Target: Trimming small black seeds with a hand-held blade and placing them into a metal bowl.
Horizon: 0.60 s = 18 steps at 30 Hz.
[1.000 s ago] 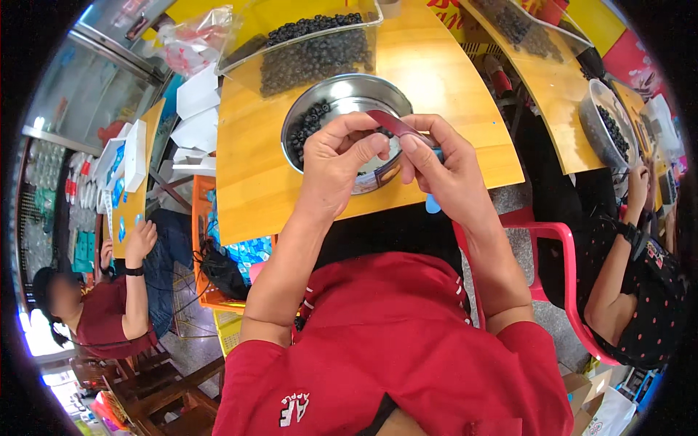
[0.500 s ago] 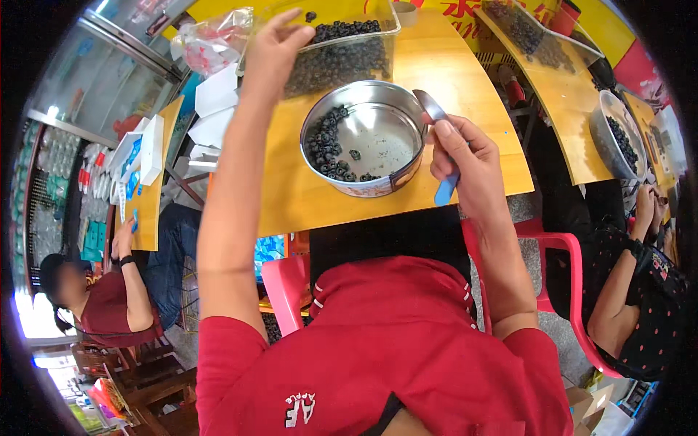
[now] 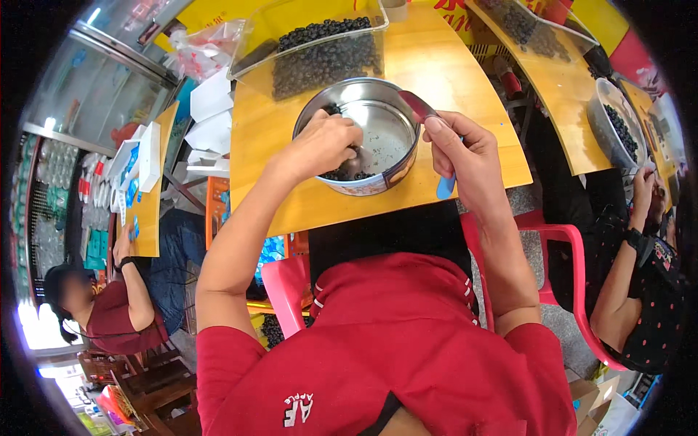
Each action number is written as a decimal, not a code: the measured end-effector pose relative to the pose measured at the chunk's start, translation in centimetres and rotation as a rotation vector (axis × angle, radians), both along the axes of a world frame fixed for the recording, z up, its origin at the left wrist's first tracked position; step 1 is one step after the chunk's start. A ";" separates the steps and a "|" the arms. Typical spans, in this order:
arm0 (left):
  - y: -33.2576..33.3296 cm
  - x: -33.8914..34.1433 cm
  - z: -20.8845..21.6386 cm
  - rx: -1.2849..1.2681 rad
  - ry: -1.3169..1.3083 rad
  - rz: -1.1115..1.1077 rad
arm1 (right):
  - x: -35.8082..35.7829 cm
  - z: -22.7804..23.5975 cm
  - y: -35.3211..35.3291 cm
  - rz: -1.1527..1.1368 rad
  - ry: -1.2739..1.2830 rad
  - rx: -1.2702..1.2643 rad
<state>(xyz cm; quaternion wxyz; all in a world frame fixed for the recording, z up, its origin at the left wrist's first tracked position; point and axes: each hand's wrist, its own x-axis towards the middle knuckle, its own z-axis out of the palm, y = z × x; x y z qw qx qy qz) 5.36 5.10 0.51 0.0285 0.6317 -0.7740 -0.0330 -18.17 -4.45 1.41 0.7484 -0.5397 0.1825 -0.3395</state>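
A round metal tin (image 3: 396,171) with a shiny inside stands near the table's front edge. Small dark round pieces (image 3: 336,175), some ring-like, lie along its left side. My left hand (image 3: 326,142) dips into the tin, fingers curled down among these pieces; the fingertips are partly hidden, and whatever they pinch cannot be made out. At the tin's right rim, my right hand (image 3: 465,149) is closed around a blue-handled table knife (image 3: 416,106), its rounded metal blade slanting up and left over the rim. Behind the tin, a clear plastic tub (image 3: 327,62) holds many more dark pieces.
White boxes (image 3: 211,98) and a clear plastic bag (image 3: 207,47) sit left of the tub. A co-worker (image 3: 120,305) sits at the left; another (image 3: 636,291) on the right works by a bowl (image 3: 618,134) of dark pieces. A pink chair (image 3: 571,269) stands beside me.
My left hand has come from the tub back and down into the tin. My right hand keeps its hold on the table knife, whose blade has tilted slightly left.
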 end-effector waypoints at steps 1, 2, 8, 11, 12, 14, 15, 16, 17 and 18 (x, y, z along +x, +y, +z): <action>-0.2 -0.3 0.2 -0.001 0.116 0.031 | 0.0 0.0 0.0 -0.002 0.008 0.007; -0.3 -0.6 0.4 -0.001 0.233 0.062 | 0.0 0.1 0.0 -0.003 0.016 0.014; 0.4 -4.8 2.2 0.017 1.351 0.238 | 0.6 -0.3 0.4 -0.036 0.073 -0.019; 0.6 -6.2 2.1 -0.056 1.538 0.185 | 0.4 0.6 0.9 -0.017 0.087 0.020; 0.6 -6.5 1.8 -0.100 1.613 0.146 | 0.3 0.8 1.0 0.007 0.069 0.040; 0.5 -7.2 1.3 -0.127 1.681 0.144 | 0.2 0.9 1.0 0.015 0.069 0.044; 0.5 -7.5 1.1 -0.154 1.746 0.145 | 0.2 0.9 1.0 0.024 0.066 0.050; 0.5 -7.7 1.0 -0.155 1.747 0.145 | 0.1 0.9 1.0 0.024 0.068 0.049; 0.5 -7.9 0.9 -0.144 1.794 0.150 | 0.1 1.0 0.9 0.042 0.067 0.070; 0.6 -8.0 0.9 -0.134 1.841 0.157 | 0.0 1.0 0.9 0.061 0.066 0.092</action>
